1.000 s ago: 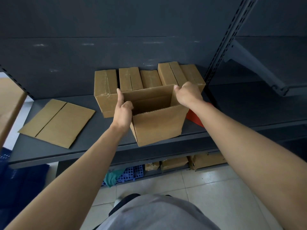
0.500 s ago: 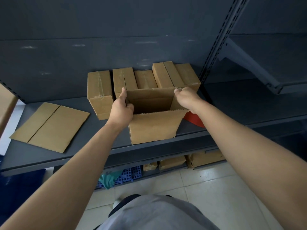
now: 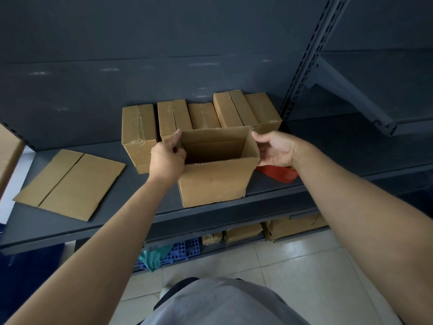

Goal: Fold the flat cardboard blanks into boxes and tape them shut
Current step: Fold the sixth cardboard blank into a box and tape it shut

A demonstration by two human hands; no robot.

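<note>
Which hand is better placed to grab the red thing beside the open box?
Right, I'd say. The right hand sits by the open box, just over the red object; the left hand grips the far wall, with the box between.

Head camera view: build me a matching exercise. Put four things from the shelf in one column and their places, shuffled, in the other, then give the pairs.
Things:
1. open box
2. flat blank
3. red object
4. taped boxes

Places:
A. lying flat at the left end of the shelf
B. in a row at the back of the shelf
C. between the left hand and right hand
D. partly hidden behind the open box, below the right hand

Pairs: 1-C, 2-A, 3-D, 4-B
</note>
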